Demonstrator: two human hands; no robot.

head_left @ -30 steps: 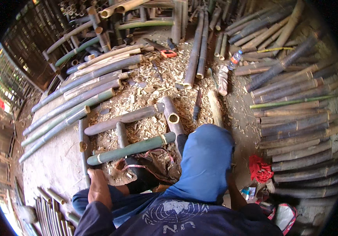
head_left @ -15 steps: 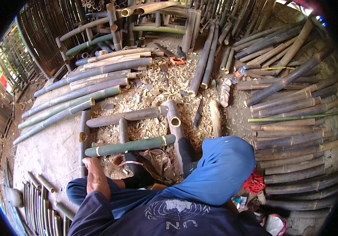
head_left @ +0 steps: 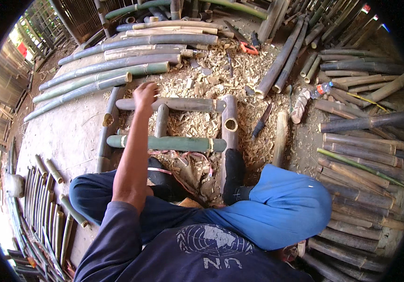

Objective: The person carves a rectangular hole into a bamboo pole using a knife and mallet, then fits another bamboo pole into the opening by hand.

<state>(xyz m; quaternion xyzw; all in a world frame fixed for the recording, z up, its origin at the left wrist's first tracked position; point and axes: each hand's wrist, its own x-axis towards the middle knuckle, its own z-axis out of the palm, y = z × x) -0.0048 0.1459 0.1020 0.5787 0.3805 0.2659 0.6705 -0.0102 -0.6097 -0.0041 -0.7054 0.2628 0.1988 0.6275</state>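
My left hand (head_left: 145, 95) is stretched out over the far rail (head_left: 190, 104) of a small bamboo frame, near its left end. Its fingers look curled together, with the palm side hidden. The forearm crosses above the green near rail (head_left: 169, 143). A short strut (head_left: 162, 121) joins the two rails between a left post (head_left: 108, 120) and a right post (head_left: 229, 123), which has a round hole. Low on the right, beside my bent knee, only a small part of my right hand (head_left: 289, 254) shows; its fingers are not readable.
Long bamboo poles (head_left: 103, 84) lie at the far left, cut lengths (head_left: 352, 202) at the right. Chips (head_left: 188, 82) cover the ground. A knife (head_left: 262, 122), an orange-handled saw (head_left: 248, 48), a plastic bottle (head_left: 321, 90) and a pale bamboo piece (head_left: 280, 136) lie beyond my legs.
My left hand has gone from beside the frame's near left corner forward and right, over the far rail. The view has shifted, and part of my right hand now shows low on the right.
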